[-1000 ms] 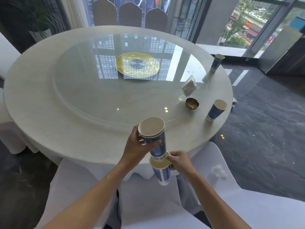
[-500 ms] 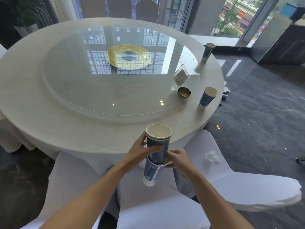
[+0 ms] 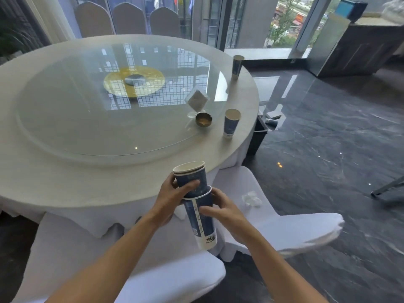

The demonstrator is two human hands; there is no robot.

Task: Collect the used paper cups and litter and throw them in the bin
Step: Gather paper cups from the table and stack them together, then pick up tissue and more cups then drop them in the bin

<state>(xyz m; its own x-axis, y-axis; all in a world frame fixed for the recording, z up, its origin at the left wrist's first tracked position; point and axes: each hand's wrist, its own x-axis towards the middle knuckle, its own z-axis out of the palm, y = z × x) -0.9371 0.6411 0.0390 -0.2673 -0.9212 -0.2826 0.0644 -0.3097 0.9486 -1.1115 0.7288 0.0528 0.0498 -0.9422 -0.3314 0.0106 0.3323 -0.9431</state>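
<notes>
My left hand (image 3: 172,197) grips a nested pair of blue paper cups (image 3: 192,178), whose base sits inside a lower blue cup (image 3: 202,224) held by my right hand (image 3: 223,212). The stack hangs just off the near edge of the round table (image 3: 65,182). Another blue cup (image 3: 231,123) stands near the table's right edge, and a third (image 3: 237,67) stands at the far right rim. A crumpled white tissue (image 3: 251,199) lies on the white chair seat (image 3: 284,228) to the right. A dark bin (image 3: 259,134) stands on the floor beside the table.
A glass turntable (image 3: 87,119) covers the table's middle, carrying a clear napkin holder (image 3: 196,100) and a small brass ashtray (image 3: 202,122). A white-covered chair (image 3: 153,281) is under my arms. Dark polished floor (image 3: 328,149) spreads to the right, with litter (image 3: 272,119) behind the bin.
The upper cups have slid down into the lower cup, which now tilts bottom-right. My view has shifted right, bringing the bin into sight.
</notes>
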